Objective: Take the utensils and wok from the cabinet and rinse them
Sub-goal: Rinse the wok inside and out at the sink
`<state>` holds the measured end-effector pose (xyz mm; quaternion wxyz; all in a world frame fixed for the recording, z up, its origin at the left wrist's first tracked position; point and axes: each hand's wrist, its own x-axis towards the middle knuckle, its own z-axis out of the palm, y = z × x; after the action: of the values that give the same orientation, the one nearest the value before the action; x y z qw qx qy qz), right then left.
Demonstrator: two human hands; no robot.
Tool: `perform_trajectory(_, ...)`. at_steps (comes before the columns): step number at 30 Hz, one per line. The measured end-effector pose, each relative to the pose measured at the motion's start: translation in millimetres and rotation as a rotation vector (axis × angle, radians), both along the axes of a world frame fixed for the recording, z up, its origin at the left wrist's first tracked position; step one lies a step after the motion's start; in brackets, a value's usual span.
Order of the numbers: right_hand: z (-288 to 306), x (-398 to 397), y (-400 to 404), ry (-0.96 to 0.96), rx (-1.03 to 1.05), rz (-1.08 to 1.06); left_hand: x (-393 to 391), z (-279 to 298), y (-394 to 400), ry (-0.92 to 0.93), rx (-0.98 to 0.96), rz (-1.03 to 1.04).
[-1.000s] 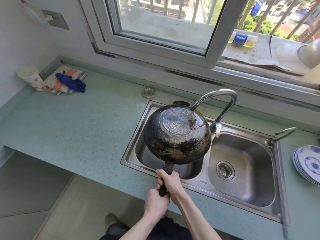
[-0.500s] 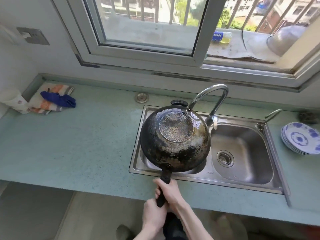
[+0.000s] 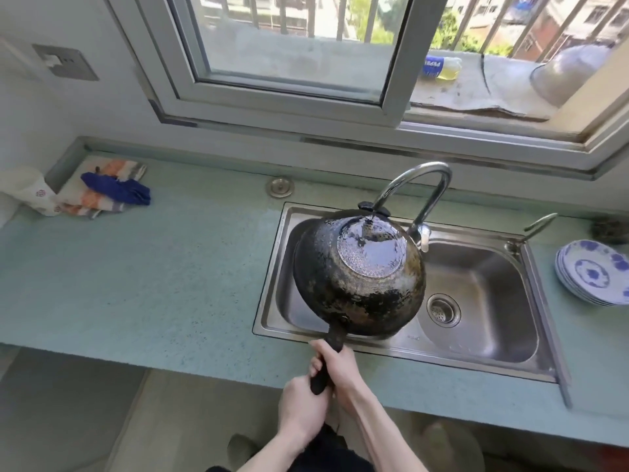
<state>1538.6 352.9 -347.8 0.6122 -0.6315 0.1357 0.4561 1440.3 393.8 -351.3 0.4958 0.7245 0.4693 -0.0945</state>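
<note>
Fingers of both hands (image 3: 332, 369) clenched round upturned, scorched round wok (image 3: 360, 277) over steel sink (image 3: 476, 301).

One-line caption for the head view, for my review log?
Both hands, left hand and right hand, grip the upturned wok over the sink.

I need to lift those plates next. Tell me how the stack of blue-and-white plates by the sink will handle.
The stack of blue-and-white patterned plates looks ceramic, so probably stiff, fragile and heavy for its size. Several glazed plates lie loosely stacked, so they may slide if tilted. They sit on the green speckled countertop near the frame's right edge, so their far side is unseen.
</note>
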Motion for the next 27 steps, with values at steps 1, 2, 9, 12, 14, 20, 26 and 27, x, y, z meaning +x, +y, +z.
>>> perform_trajectory(1,-1.4,4.7,-0.6,0.007,0.015,-0.001,3.9,1.2,-0.6,0.004,0.009,0.002)
perform_trajectory(2,-2.9,9.5,-1.3,0.014,0.035,0.009,7.8,2.2,-1.1,0.010,0.024,0.005)
perform_trajectory(9,-14.0,29.5,-4.6,0.079,0.118,0.059,24.9,6.1,-11.0,0.053,0.144,0.039)
perform_trajectory(12,-16.2,33.4,-2.9,0.098,0.155,0.081,27.6,4.6,-9.5,0.078,0.209,0.031)
perform_trajectory(14,-14.3,35.0,0.5,0.129,0.181,0.065,28.3,6.8,-5.9,0.081,0.259,0.019)
perform_trajectory(20,-14.9,37.0,6.4,0.235,0.230,-0.033,31.0,6.4,3.2,0.092,0.380,-0.056)
perform_trajectory(26,-27.5,32.1,13.3,0.327,0.237,-0.141,29.6,10.5,14.2,0.114,0.433,-0.137)
perform_trajectory(27,-28.8,30.9,15.0,0.340,0.237,-0.164,28.7,11.0,16.2,0.119,0.442,-0.151)
